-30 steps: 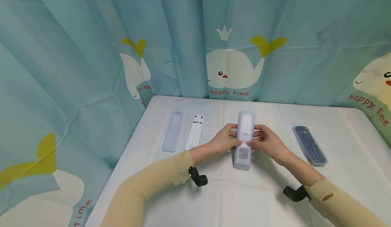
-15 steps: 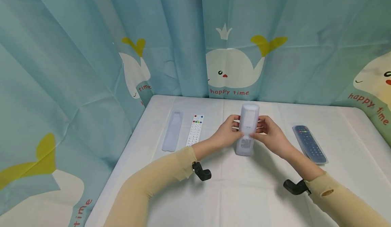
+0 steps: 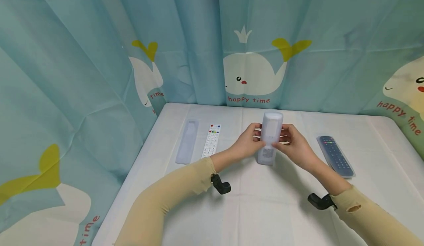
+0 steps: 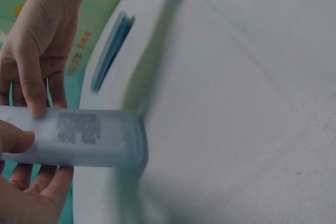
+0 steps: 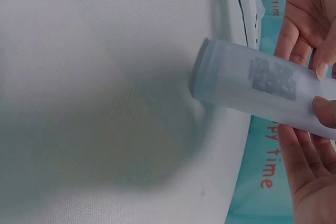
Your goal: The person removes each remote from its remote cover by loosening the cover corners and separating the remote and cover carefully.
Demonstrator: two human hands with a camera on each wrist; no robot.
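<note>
A remote control [image 3: 272,126] in a translucent sleeve stands steeply tilted above the back middle of the table, its back facing me. My left hand [image 3: 246,143] grips its left edge, thumb on the back and fingers behind. On the opposite edge my right hand [image 3: 293,144] pinches it likewise, the thumbs close together. A dark speckled label [image 4: 77,128] shows through the sleeve in the left wrist view. In the right wrist view the sleeve's lower end [image 5: 207,72] points toward the white tabletop. The button side is hidden.
Left of the hands lie an empty translucent sleeve [image 3: 187,143] and a white remote [image 3: 211,141] with coloured buttons. A dark remote in a clear sleeve [image 3: 336,157] lies on the right. A blue whale-print curtain [image 3: 198,47] hangs behind the table [image 3: 258,209].
Both hands have tilted the sleeved remote more upright and shifted it slightly away from me and to the right. Their grip looks the same, and the other items have stayed put.
</note>
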